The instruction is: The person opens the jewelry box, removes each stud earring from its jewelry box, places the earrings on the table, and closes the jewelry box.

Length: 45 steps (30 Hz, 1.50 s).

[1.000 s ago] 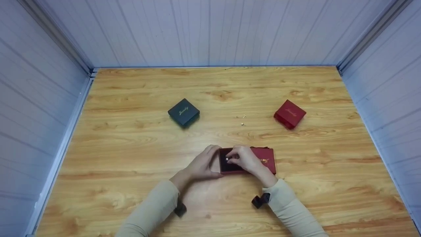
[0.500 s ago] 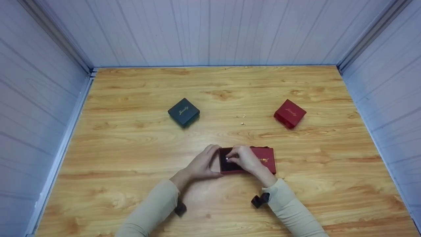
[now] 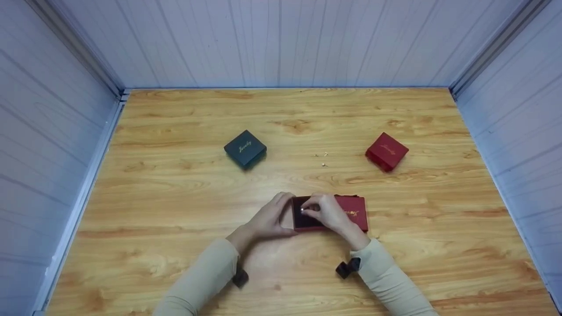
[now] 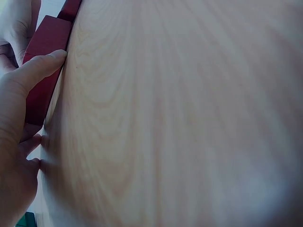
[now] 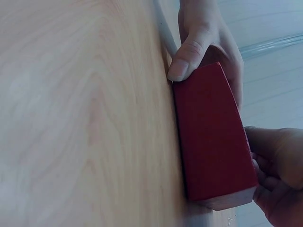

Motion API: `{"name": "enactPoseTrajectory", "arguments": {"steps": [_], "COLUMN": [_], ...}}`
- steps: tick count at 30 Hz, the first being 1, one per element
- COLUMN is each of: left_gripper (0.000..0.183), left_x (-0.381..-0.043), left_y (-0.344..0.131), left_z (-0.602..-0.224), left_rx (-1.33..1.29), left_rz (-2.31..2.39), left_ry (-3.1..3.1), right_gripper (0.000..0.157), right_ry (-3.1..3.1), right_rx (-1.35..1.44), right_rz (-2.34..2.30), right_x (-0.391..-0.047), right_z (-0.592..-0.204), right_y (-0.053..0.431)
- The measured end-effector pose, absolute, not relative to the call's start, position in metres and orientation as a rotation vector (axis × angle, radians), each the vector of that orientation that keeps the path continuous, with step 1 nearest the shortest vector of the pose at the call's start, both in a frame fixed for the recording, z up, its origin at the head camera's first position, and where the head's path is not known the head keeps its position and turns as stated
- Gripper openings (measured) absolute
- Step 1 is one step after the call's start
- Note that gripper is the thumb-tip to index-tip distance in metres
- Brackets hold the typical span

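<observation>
A dark-lined open box [image 3: 308, 223] lies on the wooden table [image 3: 167, 197]. Call it the middle of a clock, with 12 o'clock at the back wall [image 3: 281, 44]. The left hand [image 3: 268, 219] holds its end at 9 o'clock. The right hand [image 3: 328, 211] pinches a tiny shiny thing [image 3: 302, 210] over it. At 3 o'clock, touching it, is a red cover [image 3: 356, 206]. Tiny bits [image 3: 324, 165] lie between 12 and 1, a red box [image 3: 387, 151] near 2, a dark green box [image 3: 245, 150] between 10 and 11.
</observation>
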<state>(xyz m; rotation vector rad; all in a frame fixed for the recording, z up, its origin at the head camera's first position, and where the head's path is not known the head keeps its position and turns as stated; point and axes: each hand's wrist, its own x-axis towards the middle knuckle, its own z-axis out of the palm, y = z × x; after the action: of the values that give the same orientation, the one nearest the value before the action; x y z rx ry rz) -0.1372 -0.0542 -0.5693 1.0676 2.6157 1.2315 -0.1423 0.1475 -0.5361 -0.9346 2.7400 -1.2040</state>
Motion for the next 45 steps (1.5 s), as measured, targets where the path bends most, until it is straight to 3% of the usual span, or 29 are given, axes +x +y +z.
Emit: {"name": "enactPoseTrajectory", "arguments": {"steps": [27, 45], "left_gripper": [0.083, 0.084], "left_x": [-0.137, -0.136], "left_y": [-0.054, -0.055], "left_z": [-0.57, -0.568], "left_rx": [1.073, 1.058], "left_rz": [1.215, 1.182], "left_ry": [2.634, 2.635], "right_gripper": [0.007, 0.006], "right_ry": [2.723, 2.788], "right_rx": [-0.839, -0.829], "right_rz": [-1.328, -1.322], "right_x": [-0.142, -0.164], "right_z": [-0.529, -0.504], "right_y": [0.149, 0.16]}}
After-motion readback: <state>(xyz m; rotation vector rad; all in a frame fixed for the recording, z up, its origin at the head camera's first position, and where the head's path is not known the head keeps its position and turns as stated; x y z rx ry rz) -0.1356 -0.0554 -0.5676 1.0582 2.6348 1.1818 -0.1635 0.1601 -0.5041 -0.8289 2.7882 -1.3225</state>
